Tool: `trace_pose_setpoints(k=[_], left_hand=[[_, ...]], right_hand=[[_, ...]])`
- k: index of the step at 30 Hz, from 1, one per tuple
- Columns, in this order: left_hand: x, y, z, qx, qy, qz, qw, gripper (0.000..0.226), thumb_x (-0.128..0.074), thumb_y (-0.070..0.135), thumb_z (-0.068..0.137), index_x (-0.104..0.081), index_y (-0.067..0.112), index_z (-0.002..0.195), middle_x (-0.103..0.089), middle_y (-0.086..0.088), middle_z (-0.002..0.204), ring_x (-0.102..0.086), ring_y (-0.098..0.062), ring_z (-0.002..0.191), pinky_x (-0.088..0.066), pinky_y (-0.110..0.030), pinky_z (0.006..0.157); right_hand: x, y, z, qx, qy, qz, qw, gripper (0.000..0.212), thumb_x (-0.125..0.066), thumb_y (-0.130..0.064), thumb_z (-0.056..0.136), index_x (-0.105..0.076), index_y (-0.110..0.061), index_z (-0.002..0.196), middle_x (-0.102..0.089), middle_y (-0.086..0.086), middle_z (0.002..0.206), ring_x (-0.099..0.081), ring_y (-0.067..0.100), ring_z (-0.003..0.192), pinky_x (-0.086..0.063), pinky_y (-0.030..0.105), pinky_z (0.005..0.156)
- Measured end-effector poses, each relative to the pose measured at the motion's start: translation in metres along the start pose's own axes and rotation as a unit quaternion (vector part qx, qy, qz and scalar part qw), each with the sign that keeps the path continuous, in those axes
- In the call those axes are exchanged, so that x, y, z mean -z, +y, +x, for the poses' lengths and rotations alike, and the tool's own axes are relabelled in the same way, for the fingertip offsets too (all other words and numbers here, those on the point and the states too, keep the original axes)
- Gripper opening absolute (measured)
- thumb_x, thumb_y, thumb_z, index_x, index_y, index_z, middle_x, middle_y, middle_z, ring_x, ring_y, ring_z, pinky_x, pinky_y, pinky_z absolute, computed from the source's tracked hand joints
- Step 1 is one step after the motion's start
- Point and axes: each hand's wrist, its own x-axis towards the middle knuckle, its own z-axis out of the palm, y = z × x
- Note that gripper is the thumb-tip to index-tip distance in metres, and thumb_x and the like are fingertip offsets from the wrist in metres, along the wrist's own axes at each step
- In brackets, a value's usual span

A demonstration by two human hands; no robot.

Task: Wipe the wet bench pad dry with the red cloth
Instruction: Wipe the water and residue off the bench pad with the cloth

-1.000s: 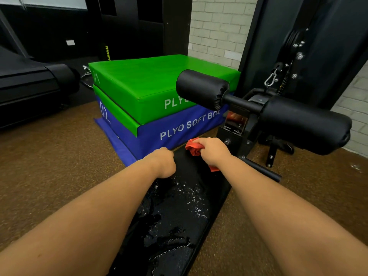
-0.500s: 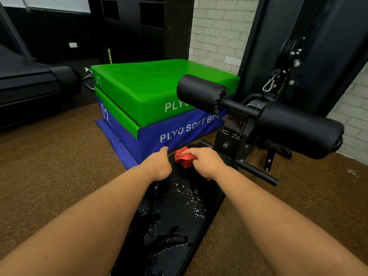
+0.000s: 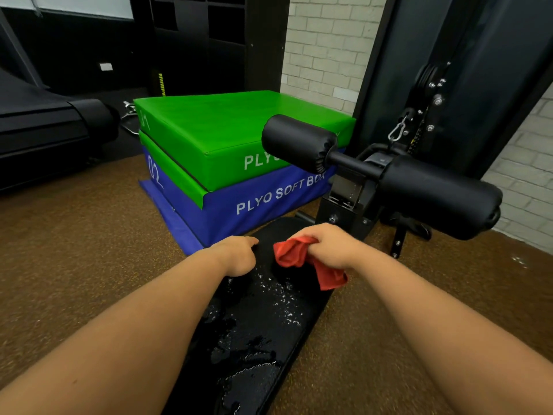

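The right hand (image 3: 330, 245) is gripping the red cloth (image 3: 302, 259), with its fingers curled round the bunched middle, so that one fold is sticking out toward nine o'clock and a tail is hanging out toward five o'clock. The cloth is sitting over the far end of the bench pad (image 3: 254, 324), at about one o'clock from the pad's middle; whether the cloth is pressing on the pad or hovering just above it cannot be told.

The left hand (image 3: 236, 254) is resting on the pad's left edge, just beside the cloth at its nine o'clock, with the fingers bent over the edge and the forefinger pointing toward the cloth; it is holding nothing. Whether it is gripping the edge cannot be told.

The black pad is running from six o'clock up toward twelve, and water is lying on it in beads and patches, mostly below the two hands.

At eleven o'clock from the hands, a green box (image 3: 227, 136) is sitting on a blue box (image 3: 269, 202). At two o'clock, black foam rollers (image 3: 431, 193) are standing on a bar above the pad's far end. Brown floor (image 3: 74, 250) is lying on both sides.
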Motion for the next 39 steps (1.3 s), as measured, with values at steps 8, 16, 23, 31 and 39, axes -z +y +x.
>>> trace_pose_setpoints(k=[8,16,23,31,39], left_hand=[[-0.006,0.0,-0.005,-0.014,-0.031,0.017,0.999,0.059,-0.033,0.015,0.098,-0.014,0.017,0.153,0.0,-0.006,0.162,-0.006,-0.023,0.15,-0.009,-0.032,0.122],[-0.001,-0.005,-0.011,-0.006,0.019,-0.025,0.999,0.06,-0.037,0.008,0.093,-0.026,0.019,0.151,-0.025,-0.003,0.157,-0.025,-0.022,0.145,-0.023,-0.03,0.118],[-0.002,-0.008,-0.02,-0.007,0.016,0.0,1.0,0.055,-0.038,0.005,0.091,-0.039,0.018,0.145,-0.032,-0.002,0.154,-0.03,-0.021,0.143,-0.025,-0.031,0.118],[-0.003,-0.011,-0.032,-0.005,-0.007,0.009,1.0,0.062,-0.041,0.018,0.095,-0.019,0.016,0.152,-0.015,-0.002,0.16,-0.016,-0.02,0.148,-0.016,-0.03,0.12],[-0.011,-0.021,-0.071,0.054,-0.041,0.15,0.986,0.118,-0.055,0.08,0.064,-0.01,0.018,0.153,-0.008,0.001,0.161,-0.001,-0.018,0.15,0.004,-0.047,0.119]], right_hand=[[0.008,0.028,-0.003,-0.101,0.102,-0.078,0.986,0.057,-0.045,0.001,0.083,-0.056,-0.029,0.13,-0.061,0.003,0.131,-0.054,0.023,0.121,-0.041,0.029,0.098],[-0.009,0.016,-0.01,-0.104,0.106,-0.093,0.984,0.054,-0.044,-0.002,0.081,-0.062,-0.034,0.12,-0.064,0.004,0.124,-0.058,0.029,0.114,-0.046,0.034,0.094],[-0.019,0.008,-0.021,-0.075,0.094,-0.061,0.991,0.054,-0.044,-0.003,0.081,-0.062,-0.034,0.121,-0.064,0.0,0.125,-0.056,0.024,0.116,-0.043,0.032,0.096],[-0.029,0.0,-0.031,-0.054,0.054,-0.098,0.992,0.057,-0.044,-0.006,0.082,-0.056,-0.038,0.127,-0.063,0.0,0.127,-0.057,0.025,0.115,-0.045,0.033,0.098],[-0.032,-0.01,-0.036,-0.057,0.053,-0.133,0.988,0.05,-0.046,-0.012,0.085,-0.057,-0.04,0.124,-0.067,0.0,0.117,-0.059,0.026,0.107,-0.046,0.035,0.092]])
